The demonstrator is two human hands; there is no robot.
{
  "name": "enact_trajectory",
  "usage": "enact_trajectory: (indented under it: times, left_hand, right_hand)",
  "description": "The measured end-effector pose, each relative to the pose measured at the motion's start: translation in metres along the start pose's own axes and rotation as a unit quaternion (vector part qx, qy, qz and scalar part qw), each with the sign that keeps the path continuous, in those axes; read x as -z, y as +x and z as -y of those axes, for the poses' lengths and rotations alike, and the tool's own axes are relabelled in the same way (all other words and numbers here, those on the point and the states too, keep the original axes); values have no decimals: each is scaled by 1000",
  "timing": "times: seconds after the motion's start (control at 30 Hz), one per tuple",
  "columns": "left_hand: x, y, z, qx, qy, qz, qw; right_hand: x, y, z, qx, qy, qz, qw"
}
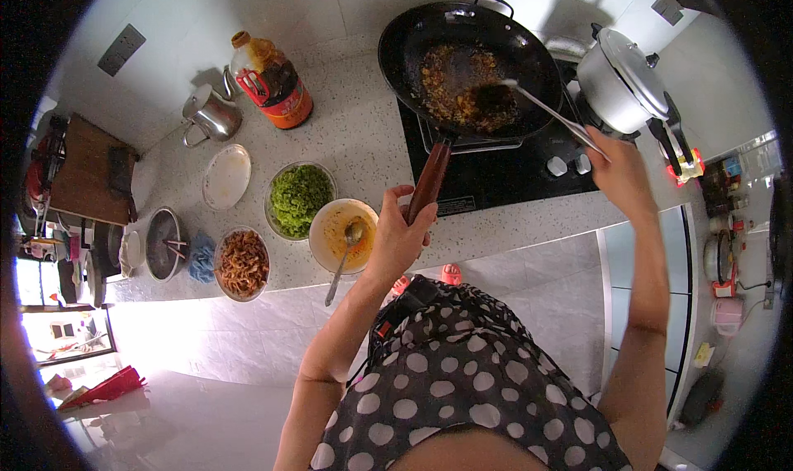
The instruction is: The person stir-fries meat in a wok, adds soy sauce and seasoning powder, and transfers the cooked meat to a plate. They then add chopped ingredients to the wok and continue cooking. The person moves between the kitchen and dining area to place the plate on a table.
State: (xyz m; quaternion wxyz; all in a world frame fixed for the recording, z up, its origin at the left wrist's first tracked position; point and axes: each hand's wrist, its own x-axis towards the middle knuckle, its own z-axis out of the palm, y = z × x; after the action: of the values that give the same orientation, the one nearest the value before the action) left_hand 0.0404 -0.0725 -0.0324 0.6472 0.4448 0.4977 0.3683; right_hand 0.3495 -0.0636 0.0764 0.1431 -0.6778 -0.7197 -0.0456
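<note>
My left hand (401, 235) grips the brown handle of a black wok (396, 56) that sits on the black cooktop (495, 186). In my right hand (622, 173) is a metal spatula (551, 111), its head down in the wok among browned, oily bits of food (464, 102). Just left of my left hand stands a white bowl (316, 242) with yellowish liquid and a metal spoon (337, 279) leaning in it. Beside that are a bowl of chopped green vegetable (302, 199) and a bowl of brown cooked-looking strips (243, 266).
A large bottle of dark sauce (272, 83), a steel pitcher (212, 113) and a white plate (227, 177) stand behind the bowls. A dark bowl (164, 248) and blue cloth (202, 259) lie farther left. A silver pressure cooker (619, 83) stands right of the wok.
</note>
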Motion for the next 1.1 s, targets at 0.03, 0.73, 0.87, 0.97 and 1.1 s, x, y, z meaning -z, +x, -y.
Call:
enact_trajectory:
  times: [0.03,0.73,0.87,0.97,1.1]
  left_hand:
    - [1,0,0,0,-5,-11,1000]
    - [8,-21,2,-46,-44,-29,998]
    - [11,-21,3,-47,-53,-38,997]
    - [9,-28,3,-52,-56,-47,996]
    - [9,-26,10,-70,-36,-58,995]
  right_hand:
    - [-15,12,6,-27,1,5,1000]
    - [-81,55,26,-45,79,-20,996]
    - [-68,41,31,-6,140,19,990]
    - [2,5,20,-3,163,74,984]
    - [39,-22,10,-16,144,109,984]
